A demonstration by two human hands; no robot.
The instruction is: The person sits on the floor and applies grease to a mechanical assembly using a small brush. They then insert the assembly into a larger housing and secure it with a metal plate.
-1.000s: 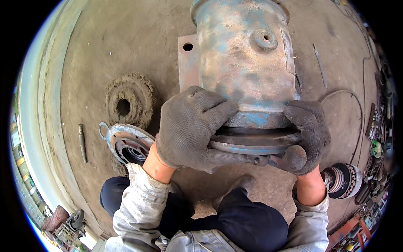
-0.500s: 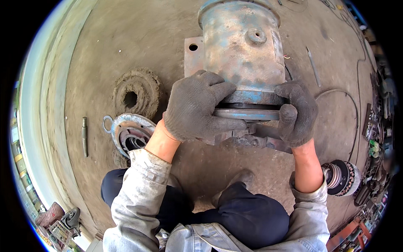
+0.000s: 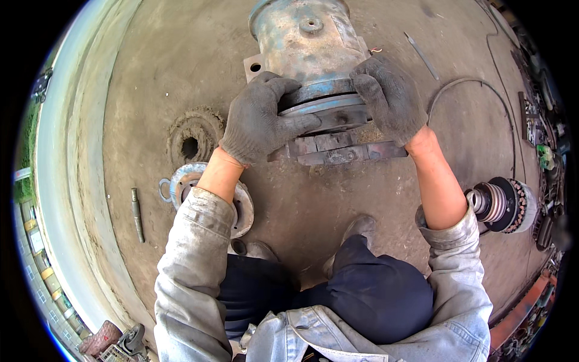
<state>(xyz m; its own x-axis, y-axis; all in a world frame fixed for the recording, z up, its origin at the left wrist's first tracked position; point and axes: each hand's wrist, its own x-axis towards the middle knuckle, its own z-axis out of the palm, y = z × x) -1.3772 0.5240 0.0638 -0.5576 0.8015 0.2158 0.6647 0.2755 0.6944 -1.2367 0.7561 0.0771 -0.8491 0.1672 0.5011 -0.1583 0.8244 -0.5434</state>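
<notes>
A cylindrical metal housing (image 3: 301, 57) with worn blue paint, like a motor body, lies in front of me, its open end toward me. Against that end sits a round end cover (image 3: 325, 110), with a thin dark gap along its upper edge. My gloved left hand (image 3: 256, 117) grips the cover's left side, thumb along its front and fingers by the housing rim. Around the right side my gloved right hand (image 3: 392, 96) is closed, its fingers curled at the rim; the edge beneath them is hidden. Metal blocks (image 3: 350, 151) lie below the cover.
To the left are a dirt-caked ring (image 3: 196, 134), a flanged cover with a loop (image 3: 241, 208) partly behind my forearm, and a metal rod (image 3: 137, 214). On the right lie a wound rotor (image 3: 503, 205), a cable (image 3: 443, 90), a thin bar (image 3: 422, 55) and piled parts.
The end cover now sits closer to the housing, and the gap has narrowed, mostly on the right. Both hands keep hold. My view has shifted, so the housing appears farther up and left.
</notes>
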